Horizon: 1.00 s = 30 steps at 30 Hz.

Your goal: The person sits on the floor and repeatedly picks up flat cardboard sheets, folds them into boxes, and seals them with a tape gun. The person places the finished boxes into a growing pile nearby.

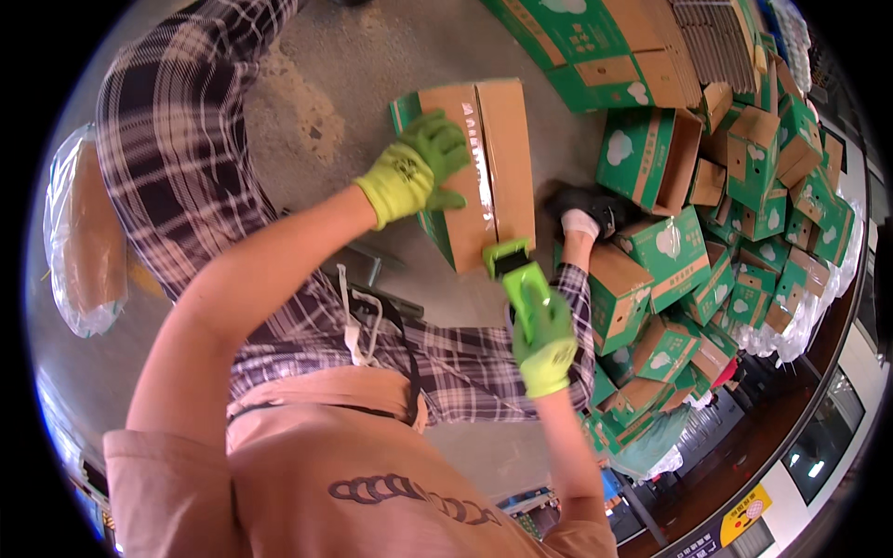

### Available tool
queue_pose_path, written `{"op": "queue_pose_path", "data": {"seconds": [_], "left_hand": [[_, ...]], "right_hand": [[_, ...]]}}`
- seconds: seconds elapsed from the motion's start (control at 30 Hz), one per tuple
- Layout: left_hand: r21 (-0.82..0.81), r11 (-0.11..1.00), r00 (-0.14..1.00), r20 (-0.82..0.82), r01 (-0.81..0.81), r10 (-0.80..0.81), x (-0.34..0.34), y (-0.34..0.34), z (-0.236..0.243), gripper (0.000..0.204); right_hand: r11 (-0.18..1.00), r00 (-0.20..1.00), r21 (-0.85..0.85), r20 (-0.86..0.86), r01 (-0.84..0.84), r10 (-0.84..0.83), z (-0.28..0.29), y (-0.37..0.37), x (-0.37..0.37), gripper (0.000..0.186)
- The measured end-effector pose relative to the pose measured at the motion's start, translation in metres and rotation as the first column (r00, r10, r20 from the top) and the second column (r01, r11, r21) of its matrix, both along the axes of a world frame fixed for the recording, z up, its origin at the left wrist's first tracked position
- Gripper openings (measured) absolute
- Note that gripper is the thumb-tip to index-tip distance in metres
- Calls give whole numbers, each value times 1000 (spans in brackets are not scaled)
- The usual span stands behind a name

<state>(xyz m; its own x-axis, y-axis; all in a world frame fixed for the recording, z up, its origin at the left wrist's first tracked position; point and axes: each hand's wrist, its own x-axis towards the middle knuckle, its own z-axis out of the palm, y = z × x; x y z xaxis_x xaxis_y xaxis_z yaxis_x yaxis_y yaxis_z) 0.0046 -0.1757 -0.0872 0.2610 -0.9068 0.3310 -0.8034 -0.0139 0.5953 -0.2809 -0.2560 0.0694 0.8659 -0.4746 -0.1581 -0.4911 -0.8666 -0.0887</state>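
A cardboard box [512, 163] with green sides lies in front of me, its top flaps meeting at a seam with a glossy strip beside it. My left hand [414, 167], in a yellow-green glove, lies on the box's top left of the seam, fingers apart. My right hand [544, 344], gloved alike, grips a bright green tape dispenser [530, 288], whose head is at the near end of the box, by the seam. My legs in plaid trousers [172, 139] are spread around the box; a dark shoe [605, 214] sits to its right.
Many green-and-brown boxes [670, 251] are heaped at the right, with folded cartons [707, 46] at the upper right. A plastic-wrapped brown bundle [84, 232] lies on the concrete floor [316, 74] at the left. A metal object [372, 270] lies between my legs.
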Motion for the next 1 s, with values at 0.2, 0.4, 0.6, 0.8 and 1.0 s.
{"op": "queue_pose_path", "data": {"seconds": [0.2,0.4,0.6,0.8,1.0], "left_hand": [[19,997,997,5,-76,76,-8,-8,19,48],[435,840,909,101,324,-403,43,3,70,63],[244,970,1000,-2,-19,20,20,2,39,81],[304,952,986,-163,20,31,-6,-12,38,80],[261,960,982,-123,-106,142,-5,-13,43,81]], "right_hand": [[990,978,-22,-153,141,-143,-142,-21,2,22],[961,948,-6,163,278,-273,-117,-186,77,20],[842,851,325,-458,431,-258,-71,-236,296,34],[931,473,256,-874,259,109,-109,-229,346,30],[991,954,135,-299,28,14,36,-138,237,28]]}}
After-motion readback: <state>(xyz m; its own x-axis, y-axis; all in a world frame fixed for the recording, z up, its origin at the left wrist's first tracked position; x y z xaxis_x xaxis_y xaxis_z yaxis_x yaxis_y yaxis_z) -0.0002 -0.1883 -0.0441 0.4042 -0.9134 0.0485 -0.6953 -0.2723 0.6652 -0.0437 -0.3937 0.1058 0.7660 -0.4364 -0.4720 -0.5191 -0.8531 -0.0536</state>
